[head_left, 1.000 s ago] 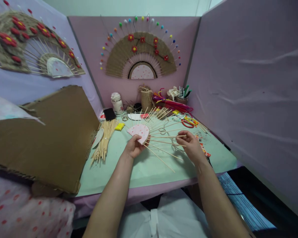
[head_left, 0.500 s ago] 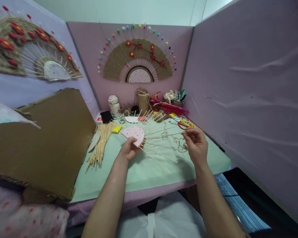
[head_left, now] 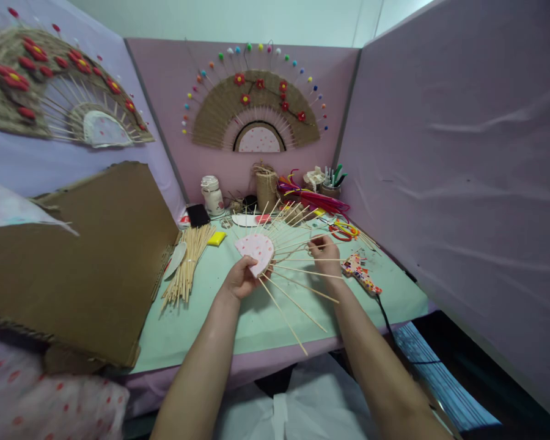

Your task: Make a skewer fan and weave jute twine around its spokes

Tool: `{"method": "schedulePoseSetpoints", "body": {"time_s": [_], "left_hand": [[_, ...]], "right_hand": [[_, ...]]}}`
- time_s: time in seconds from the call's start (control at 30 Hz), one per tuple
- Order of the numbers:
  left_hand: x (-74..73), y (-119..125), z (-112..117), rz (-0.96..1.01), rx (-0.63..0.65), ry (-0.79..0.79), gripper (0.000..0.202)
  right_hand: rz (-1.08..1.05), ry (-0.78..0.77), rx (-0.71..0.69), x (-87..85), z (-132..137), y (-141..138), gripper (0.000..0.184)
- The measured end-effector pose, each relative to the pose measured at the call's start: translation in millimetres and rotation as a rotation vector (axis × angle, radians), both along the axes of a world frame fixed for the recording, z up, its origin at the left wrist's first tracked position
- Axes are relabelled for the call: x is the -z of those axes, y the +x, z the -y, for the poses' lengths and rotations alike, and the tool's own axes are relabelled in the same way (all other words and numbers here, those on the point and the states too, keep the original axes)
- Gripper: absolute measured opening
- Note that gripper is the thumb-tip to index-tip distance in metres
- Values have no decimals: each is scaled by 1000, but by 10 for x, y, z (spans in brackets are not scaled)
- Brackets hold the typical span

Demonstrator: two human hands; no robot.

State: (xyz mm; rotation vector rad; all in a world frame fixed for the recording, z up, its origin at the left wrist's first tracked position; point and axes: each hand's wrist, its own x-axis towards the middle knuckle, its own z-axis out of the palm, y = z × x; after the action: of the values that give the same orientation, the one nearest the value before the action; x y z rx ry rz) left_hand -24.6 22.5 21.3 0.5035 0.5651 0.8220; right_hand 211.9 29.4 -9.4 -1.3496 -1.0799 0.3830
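Observation:
My left hand [head_left: 241, 278] grips the lower edge of a half-round fan base [head_left: 259, 249] covered in pale pink dotted cloth. Thin wooden sticks [head_left: 297, 304] spread out from its curved edge, upward and to the right. My right hand [head_left: 324, 253] is closed among the right-hand sticks, fingertips pinched together. A strand of twine [head_left: 294, 251] runs from near the base to those fingers. To the right of that hand lies a flower-patterned glue gun [head_left: 361, 273] with a black cord.
A bundle of sticks [head_left: 190, 263] lies left, beside a cardboard sheet [head_left: 87, 256]. Toward the back stand a white jar [head_left: 211, 195], a twine roll [head_left: 266, 188] and a pen holder [head_left: 330, 188]. Scissors [head_left: 341, 232] lie back right. A finished fan [head_left: 256, 110] hangs ahead.
My right hand has moved left, closer to the base, and the loose twine loops have drawn in. The base has shifted slightly right and turned. The glue gun now shows fully.

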Motion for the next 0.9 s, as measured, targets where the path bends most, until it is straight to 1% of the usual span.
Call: {"method": "schedulePoseSetpoints", "body": {"time_s": [0.13,0.27,0.43,0.67,0.77,0.9], "left_hand": [[16,31,36,1,76,9,50],[20,69,63,-14,107,1,45],[44,74,70,-7,124,36,44],[127,35,51,66,247,131,45],[165,14,25,51,224,167,45],[181,-5,-1,31,172,165,47]], "right_hand": [[60,-8,12,60,-304,-202,10],[98,-25,15,162,-423,-317,10],[138,-57,35,267,-429,-307,9],[127,-53,40,312,-362,-258,10],[107,-40,37,299,-319,-226,10],[75,-6,54,255,-272,-168,12]]}}
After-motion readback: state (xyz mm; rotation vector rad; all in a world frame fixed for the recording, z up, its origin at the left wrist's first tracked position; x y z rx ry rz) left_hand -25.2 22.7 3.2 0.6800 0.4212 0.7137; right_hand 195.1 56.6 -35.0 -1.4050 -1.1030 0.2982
